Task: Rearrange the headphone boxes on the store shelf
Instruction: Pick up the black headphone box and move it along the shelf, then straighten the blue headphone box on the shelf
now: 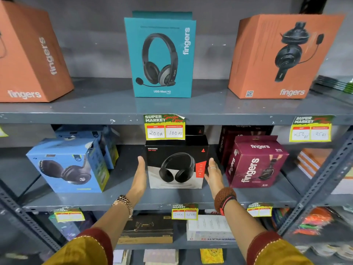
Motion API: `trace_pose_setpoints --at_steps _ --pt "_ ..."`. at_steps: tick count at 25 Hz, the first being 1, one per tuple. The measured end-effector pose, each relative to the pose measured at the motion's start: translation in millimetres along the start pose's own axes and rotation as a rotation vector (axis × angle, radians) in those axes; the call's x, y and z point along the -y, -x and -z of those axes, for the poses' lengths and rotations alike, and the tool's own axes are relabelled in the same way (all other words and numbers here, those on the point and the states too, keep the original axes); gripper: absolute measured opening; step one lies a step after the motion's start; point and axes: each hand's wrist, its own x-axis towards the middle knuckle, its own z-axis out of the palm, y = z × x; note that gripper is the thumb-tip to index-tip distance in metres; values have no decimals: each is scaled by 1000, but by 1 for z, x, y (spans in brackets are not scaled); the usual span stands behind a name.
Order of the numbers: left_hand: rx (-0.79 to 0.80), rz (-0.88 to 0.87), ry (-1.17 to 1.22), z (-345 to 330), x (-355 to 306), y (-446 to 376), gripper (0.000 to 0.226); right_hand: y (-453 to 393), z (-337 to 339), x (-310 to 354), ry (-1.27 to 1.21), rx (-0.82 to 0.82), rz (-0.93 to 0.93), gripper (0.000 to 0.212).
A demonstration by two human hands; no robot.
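A black and white headphone box [175, 165] stands at the middle of the second shelf [172, 201]. My left hand [140, 175] is flat beside its left face and my right hand [213, 172] beside its right face, fingers straight, each at or just off the box; neither grips it. A blue headphone box [66, 167] stands to the left, a maroon one [256, 163] to the right. On the top shelf [114, 104] stand a teal box [162, 56] in the middle and orange boxes at the left [28, 60] and right [277, 58].
More boxes stand behind the front row on the second shelf. Yellow price tags [165, 128] hang from the shelf edges. A slanted metal shelf brace [324, 175] runs at the right. The bottom shelf holds a dark box [147, 230] and a white box [208, 228].
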Motion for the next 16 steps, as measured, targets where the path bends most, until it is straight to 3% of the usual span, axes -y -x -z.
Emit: trace_pose_setpoints --at_steps 6,9,13,16 --pt "-92 64 17 72 44 -12 75 45 -24 -32 -63 141 -218 58" --pt "-187 65 112 133 54 -17 85 74 -68 -32 -47 211 -202 58" --pt "-357 166 100 231 54 -22 82 95 -151 -30 -38 249 -130 60" --pt "-395 133 95 314 43 -29 97 113 -230 -37 -61 255 -75 60"
